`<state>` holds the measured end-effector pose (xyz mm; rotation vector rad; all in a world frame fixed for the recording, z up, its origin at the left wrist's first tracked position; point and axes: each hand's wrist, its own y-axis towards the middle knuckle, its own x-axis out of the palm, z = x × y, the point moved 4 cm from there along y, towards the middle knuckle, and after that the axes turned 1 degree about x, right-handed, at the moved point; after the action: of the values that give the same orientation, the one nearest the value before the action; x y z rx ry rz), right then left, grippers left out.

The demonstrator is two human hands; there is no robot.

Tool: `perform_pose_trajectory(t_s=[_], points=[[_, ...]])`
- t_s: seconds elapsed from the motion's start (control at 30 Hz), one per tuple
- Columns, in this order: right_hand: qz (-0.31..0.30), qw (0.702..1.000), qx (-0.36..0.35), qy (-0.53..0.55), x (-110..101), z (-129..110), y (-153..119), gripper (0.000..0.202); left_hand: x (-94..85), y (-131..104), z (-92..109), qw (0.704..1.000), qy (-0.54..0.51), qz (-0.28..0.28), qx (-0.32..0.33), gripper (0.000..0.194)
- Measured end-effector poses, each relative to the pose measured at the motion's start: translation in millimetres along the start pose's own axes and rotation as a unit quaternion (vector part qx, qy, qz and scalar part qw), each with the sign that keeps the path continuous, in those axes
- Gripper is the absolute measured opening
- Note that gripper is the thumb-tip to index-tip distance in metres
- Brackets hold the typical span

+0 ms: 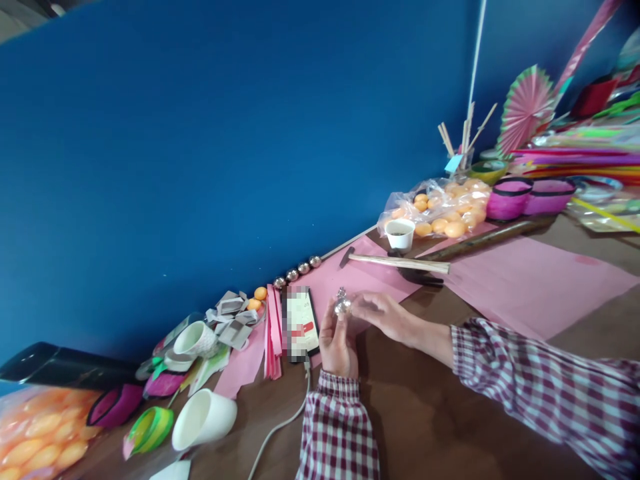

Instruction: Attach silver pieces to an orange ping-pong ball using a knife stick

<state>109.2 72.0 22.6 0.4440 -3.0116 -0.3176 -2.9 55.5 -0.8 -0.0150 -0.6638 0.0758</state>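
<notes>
A small shiny silver ball ornament (343,306) with a knobby top is pinched between the thumb and fingers of my left hand (338,350). My right hand (385,316) is just right of it, fingers loosely stretched and slightly bent toward the ball. Whether those fingertips touch it I cannot tell, and they look a little blurred. Left of my left hand a phone (304,327) with a lit screen lies on pink paper (330,273), its cable running toward me. A hammer (395,261) with a wooden handle lies beyond my right hand.
Several silver balls (304,268) line the blue wall (225,133). Folded pink strips (273,333) lie left of the phone. White cups (205,420), a bag of orange balls (455,217), a small white cup (400,234) and magenta fabric rings (509,198) stand around the brown table (420,427).
</notes>
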Motion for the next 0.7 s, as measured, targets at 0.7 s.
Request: perform_pose_trajectory(t_s=[0.7], points=[[-0.003, 1.000, 0.011, -0.015, 0.4, -2.7, 0.1, 0.026, 0.6, -0.9, 1.5, 1.000, 0.020, -0.005, 0.012, 0.049]])
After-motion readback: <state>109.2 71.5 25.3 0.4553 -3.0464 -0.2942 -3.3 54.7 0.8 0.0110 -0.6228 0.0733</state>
